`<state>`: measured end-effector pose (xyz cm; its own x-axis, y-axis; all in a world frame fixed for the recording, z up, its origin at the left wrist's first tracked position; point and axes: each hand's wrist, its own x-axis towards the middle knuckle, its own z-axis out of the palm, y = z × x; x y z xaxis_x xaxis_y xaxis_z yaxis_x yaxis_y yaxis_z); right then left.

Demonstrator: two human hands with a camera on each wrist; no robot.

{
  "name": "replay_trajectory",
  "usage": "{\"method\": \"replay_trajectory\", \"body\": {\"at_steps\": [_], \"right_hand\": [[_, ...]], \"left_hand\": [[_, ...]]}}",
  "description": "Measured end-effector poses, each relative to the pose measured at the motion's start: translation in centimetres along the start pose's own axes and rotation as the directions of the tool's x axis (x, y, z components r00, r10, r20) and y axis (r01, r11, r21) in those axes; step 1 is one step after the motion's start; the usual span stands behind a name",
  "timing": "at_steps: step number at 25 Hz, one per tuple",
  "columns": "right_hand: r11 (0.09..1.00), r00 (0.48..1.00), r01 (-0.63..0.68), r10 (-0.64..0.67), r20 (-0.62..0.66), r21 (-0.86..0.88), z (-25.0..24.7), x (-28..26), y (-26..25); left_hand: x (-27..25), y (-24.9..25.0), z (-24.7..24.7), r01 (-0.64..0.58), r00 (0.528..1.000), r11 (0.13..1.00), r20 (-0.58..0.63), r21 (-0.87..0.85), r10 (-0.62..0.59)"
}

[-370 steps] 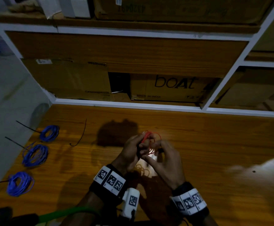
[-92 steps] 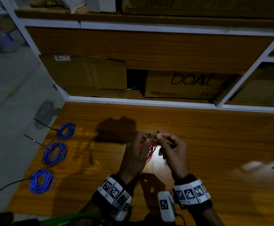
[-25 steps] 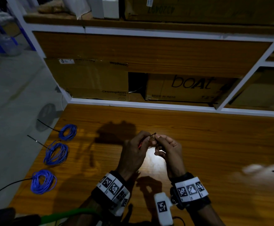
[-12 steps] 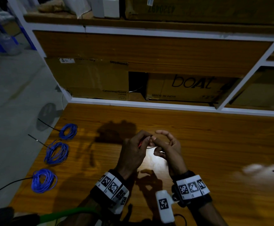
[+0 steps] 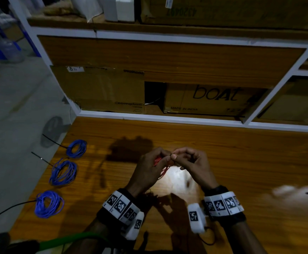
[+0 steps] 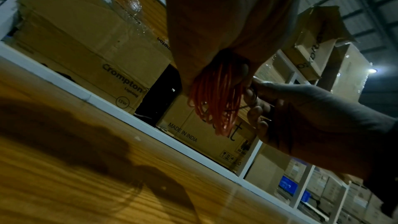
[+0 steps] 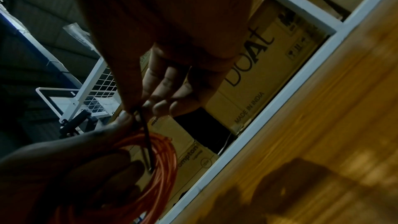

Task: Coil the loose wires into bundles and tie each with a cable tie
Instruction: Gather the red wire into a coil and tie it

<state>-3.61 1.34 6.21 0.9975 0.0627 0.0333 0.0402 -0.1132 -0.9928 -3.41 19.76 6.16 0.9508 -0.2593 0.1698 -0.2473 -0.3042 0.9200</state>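
Note:
My left hand (image 5: 152,166) holds a coil of red wire (image 5: 158,163) above the middle of the wooden table (image 5: 241,162); the coil hangs below the fingers (image 6: 213,101). My right hand (image 5: 189,162) meets the left at the fingertips and pinches a black cable tie (image 7: 146,139) that runs down across the red wire coil (image 7: 159,168). In the head view the tie is almost hidden between the fingertips. Three blue wire coils (image 5: 77,148) (image 5: 63,172) (image 5: 49,204), each with a black tie tail sticking out, lie along the table's left edge.
A white-framed shelf (image 5: 167,119) borders the table's far side, with cardboard boxes (image 5: 210,99) behind it. The grey floor (image 5: 12,125) drops off past the left edge. A pale patch (image 5: 296,196) shows at the right of the table.
Over the last second both hands stayed together above the table; the right fingers shifted on the tie and the red coil now hangs lower below the left hand.

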Motion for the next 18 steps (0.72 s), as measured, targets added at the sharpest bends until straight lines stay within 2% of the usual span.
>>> {"method": "replay_trajectory", "body": {"at_steps": [2, 6, 9, 11, 13, 15, 18], "right_hand": [[0.997, 0.999, 0.045, -0.044, 0.02, -0.064, -0.5, 0.5, -0.1], [0.996, 0.997, 0.073, -0.072, 0.02, -0.056, -0.7, 1.0, 0.1], [0.99, 0.992, 0.123, -0.122, 0.015, -0.073, -0.5, 1.0, 0.0], [0.99, 0.992, 0.129, -0.13, -0.001, -0.06, -0.3, 1.0, -0.4], [0.988, 0.989, 0.147, -0.147, 0.002, -0.052, -0.5, 1.2, -1.0], [0.979, 0.985, 0.171, -0.169, 0.026, -0.108, -0.9, 1.4, -1.3], [0.956, 0.982, 0.185, -0.169, 0.089, -0.226, -1.1, 1.5, -1.3]], "left_hand": [[0.0, -0.3, 0.1, 0.081, 0.996, 0.994, 0.038, -0.071, -0.078], [0.2, 0.8, 0.6, 0.198, 0.977, 0.948, 0.132, -0.249, -0.169], [0.3, 1.8, 0.6, 0.276, 0.956, 0.869, 0.212, -0.411, -0.204], [0.4, 1.5, 0.5, 0.288, 0.953, 0.826, 0.226, -0.485, -0.2], [0.6, 0.8, 0.5, 0.339, 0.94, 0.766, 0.226, -0.546, -0.255], [0.7, 0.4, 0.3, 0.419, 0.908, 0.673, 0.269, -0.61, -0.321], [0.6, 0.0, 0.4, 0.475, 0.879, 0.561, 0.347, -0.677, -0.326]]}}
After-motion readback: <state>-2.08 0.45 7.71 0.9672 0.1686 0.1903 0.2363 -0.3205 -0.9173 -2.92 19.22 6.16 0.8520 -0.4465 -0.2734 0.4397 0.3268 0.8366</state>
